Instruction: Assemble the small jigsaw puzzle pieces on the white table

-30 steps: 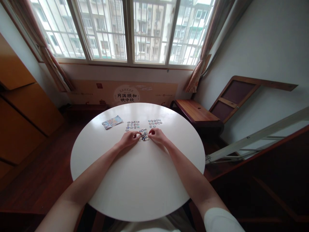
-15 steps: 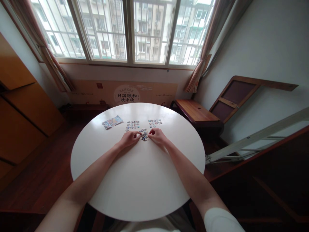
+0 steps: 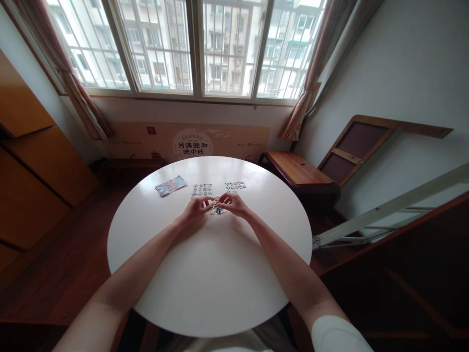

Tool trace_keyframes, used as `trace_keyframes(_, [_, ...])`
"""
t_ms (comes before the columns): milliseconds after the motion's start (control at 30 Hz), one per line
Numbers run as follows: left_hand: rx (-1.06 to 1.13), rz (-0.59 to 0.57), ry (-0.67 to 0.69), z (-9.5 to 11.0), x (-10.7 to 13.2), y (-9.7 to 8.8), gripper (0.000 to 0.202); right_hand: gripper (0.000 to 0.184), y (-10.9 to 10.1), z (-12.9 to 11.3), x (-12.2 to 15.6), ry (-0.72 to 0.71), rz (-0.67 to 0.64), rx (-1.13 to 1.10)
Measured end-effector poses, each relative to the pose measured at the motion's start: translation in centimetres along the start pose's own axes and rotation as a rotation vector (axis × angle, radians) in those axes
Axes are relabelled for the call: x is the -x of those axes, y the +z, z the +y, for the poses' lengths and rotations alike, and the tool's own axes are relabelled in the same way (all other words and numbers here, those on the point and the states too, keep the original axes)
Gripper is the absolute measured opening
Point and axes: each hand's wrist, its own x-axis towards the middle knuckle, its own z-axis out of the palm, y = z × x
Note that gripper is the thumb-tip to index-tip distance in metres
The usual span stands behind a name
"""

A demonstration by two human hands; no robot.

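On the round white table [image 3: 208, 283] both of my hands meet over a small joined cluster of jigsaw pieces [image 3: 217, 209]. My left hand [image 3: 196, 209] has its fingers curled, fingertips pinched at the cluster's left side. My right hand [image 3: 234, 204] is curled too, thumb and fingers pinching at the cluster's top right. Most of the cluster is hidden under the fingers. Just beyond lie two groups of loose puzzle pieces, one on the left [image 3: 202, 189] and one on the right [image 3: 235, 185].
A colourful picture card [image 3: 170, 185] lies at the far left of the table. A wooden bench [image 3: 296, 168] and a leaning wooden frame [image 3: 361, 142] stand to the right. A metal ladder [image 3: 392, 208] leans at right. An orange cabinet [image 3: 32, 161] fills the left.
Both hands have drawn closer together and lifted slightly over the cluster; the right hand shifted left, covering more of the pieces.
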Motion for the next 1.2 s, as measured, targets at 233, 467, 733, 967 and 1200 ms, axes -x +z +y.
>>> trace_keyframes(233, [0.194, -0.004, -0.004, -0.6, -0.1, 0.5, 0.037, 0.03, 0.4, 0.9, 0.1, 0.062, -0.026, -0.169])
trace_keyframes(467, [0.186, -0.023, 0.043, -1.2, -0.2, 0.8, 0.029, 0.026, 0.0, 0.8, 0.6, 0.179, -0.063, -0.302])
trace_keyframes(733, [-0.053, 0.049, 0.207, -0.2, 0.3, 0.4, 0.019, 0.026, -0.4, 0.8, 0.5, 0.213, -0.041, -0.294])
trace_keyframes(967, [-0.095, 0.096, 0.253, 0.4, 0.5, -0.1, 0.02, 0.027, -0.4, 0.9, 0.5, 0.186, -0.064, -0.278])
trace_keyframes(1200, [-0.109, 0.077, 0.238, 0.4, 0.5, 0.0, 0.022, 0.028, -0.4, 0.9, 0.5, 0.207, -0.049, -0.284])
